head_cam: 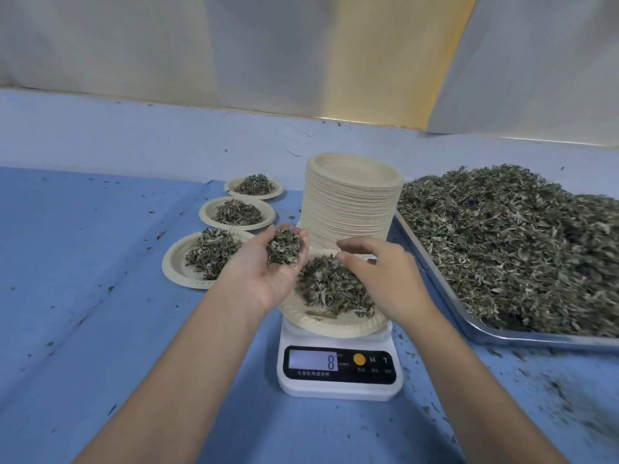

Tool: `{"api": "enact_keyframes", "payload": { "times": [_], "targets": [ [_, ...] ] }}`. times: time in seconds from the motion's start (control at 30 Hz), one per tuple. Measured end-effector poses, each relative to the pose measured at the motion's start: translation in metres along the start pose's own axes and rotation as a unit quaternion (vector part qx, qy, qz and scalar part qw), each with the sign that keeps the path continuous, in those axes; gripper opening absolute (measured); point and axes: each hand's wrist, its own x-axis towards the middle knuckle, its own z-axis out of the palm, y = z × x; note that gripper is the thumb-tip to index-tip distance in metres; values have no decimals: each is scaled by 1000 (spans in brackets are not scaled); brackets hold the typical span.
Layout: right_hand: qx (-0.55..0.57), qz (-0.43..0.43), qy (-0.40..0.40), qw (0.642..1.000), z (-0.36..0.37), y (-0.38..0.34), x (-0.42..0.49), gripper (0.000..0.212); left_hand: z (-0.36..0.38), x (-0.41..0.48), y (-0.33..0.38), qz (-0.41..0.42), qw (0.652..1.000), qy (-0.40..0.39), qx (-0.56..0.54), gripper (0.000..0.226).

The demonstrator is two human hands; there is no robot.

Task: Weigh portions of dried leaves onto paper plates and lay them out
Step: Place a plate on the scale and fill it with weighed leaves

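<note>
A white digital scale stands in front of me and its display reads 8. On it sits a paper plate with a mound of dried leaves. My left hand is palm up over the plate's left edge, cupping a clump of leaves. My right hand hovers over the plate's right side, fingers curled with the tips together above the mound. Three filled plates lie in a row on the left: near, middle, far.
A tall stack of blank paper plates stands just behind the scale. A big metal tray heaped with dried leaves fills the right side. Leaf crumbs are scattered over the blue table cover. A pale wall runs along the back.
</note>
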Motion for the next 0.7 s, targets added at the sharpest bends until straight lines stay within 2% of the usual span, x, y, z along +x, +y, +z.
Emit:
{"api": "enact_keyframes", "payload": {
  "times": [0.27, 0.43, 0.57, 0.7],
  "targets": [
    [-138, -42, -66, 987, 12, -3, -5, 50, 0, 0, -1, 4, 1000, -1, 8, 25],
    [-181, -64, -82, 978, 16, -2, -6, 38, 0, 0, -2, -1, 1000, 1, 1, 21],
    [-144, -75, -23, 986, 16, -4, -7, 23, -1, 0, -2, 0, 1000, 6, 5, 21],
    [-28, -70, 83, 994, 13, -11, -8, 18, -2, 1, -4, 8, 1000, 8, 19, 21]
  ]
}}
